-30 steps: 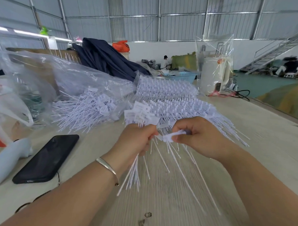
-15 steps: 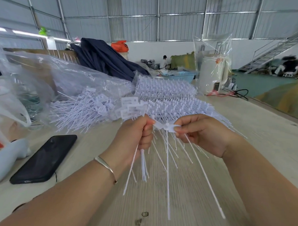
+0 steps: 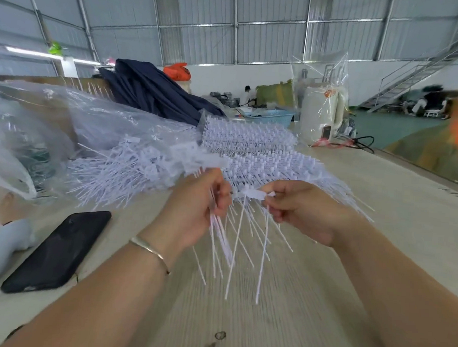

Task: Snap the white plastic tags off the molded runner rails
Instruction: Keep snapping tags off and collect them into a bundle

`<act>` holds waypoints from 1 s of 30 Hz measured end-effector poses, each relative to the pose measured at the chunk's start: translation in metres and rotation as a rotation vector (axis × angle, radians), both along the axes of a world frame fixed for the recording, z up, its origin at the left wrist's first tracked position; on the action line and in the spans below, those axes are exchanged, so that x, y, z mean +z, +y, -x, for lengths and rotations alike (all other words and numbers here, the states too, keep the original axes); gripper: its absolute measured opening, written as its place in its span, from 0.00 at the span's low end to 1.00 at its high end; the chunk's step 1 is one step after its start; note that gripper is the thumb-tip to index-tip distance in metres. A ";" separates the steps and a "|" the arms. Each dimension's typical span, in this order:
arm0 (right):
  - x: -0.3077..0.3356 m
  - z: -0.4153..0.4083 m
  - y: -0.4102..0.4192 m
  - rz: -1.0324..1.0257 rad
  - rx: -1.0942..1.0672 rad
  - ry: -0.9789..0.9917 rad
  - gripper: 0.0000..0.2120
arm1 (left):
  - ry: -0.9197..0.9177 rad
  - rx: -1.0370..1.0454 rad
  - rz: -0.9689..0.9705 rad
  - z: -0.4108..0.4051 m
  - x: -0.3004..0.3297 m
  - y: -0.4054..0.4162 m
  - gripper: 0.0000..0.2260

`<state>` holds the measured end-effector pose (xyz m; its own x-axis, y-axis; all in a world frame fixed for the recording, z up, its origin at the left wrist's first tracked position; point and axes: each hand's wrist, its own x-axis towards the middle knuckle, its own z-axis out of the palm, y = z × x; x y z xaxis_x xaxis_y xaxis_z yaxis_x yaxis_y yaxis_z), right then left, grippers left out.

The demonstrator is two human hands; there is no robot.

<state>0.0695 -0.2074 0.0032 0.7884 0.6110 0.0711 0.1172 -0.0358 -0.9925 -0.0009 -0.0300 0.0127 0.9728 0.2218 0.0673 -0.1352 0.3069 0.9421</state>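
The left hand [image 3: 197, 211] grips a bundle of loose tags [image 3: 219, 241], fingers curled round the stems so the flat heads fan out above the fist and the thin tails hang below. The right hand [image 3: 299, 210] pinches the rail piece [image 3: 253, 194] between thumb and fingertips, and a few stems hang down from it.

Compared with a second ago, both hands have risen a little and drawn level, and the right grip has turned from a closed fist over the piece to a finger-and-thumb pinch with the piece held out toward the left hand. That suggests one snap is finished and the next tags are being fed across to join the bundle; whether the stems in the right hand are already free of their rail cannot be told.

The tags are white, each a small flat rectangular head on a long, straight, needle-thin tail; they look light and springy.

Beyond the hands, stacked runner rails [image 3: 250, 137] with rows of unsnapped tags lie on the counter [image 3: 378, 206], with a heap of separated tags [image 3: 123, 168] to the left by clear plastic bags [image 3: 67, 119]. A black phone [image 3: 59, 250] lies at near left.
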 end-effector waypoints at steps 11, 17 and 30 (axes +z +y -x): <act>-0.002 0.008 -0.001 -0.159 0.006 -0.017 0.09 | 0.028 -0.073 -0.186 0.007 -0.018 0.002 0.03; 0.000 0.009 -0.003 -0.283 -0.003 0.100 0.06 | 0.023 -0.102 -0.030 0.005 -0.017 0.003 0.07; 0.005 0.021 0.003 -0.381 0.214 0.198 0.03 | -0.015 -0.284 0.009 0.011 -0.017 -0.002 0.06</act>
<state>0.0487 -0.2044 0.0083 0.6685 0.7209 0.1828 -0.1107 0.3395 -0.9341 -0.0118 -0.0319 -0.0040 0.9950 -0.0584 0.0815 -0.0567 0.3430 0.9376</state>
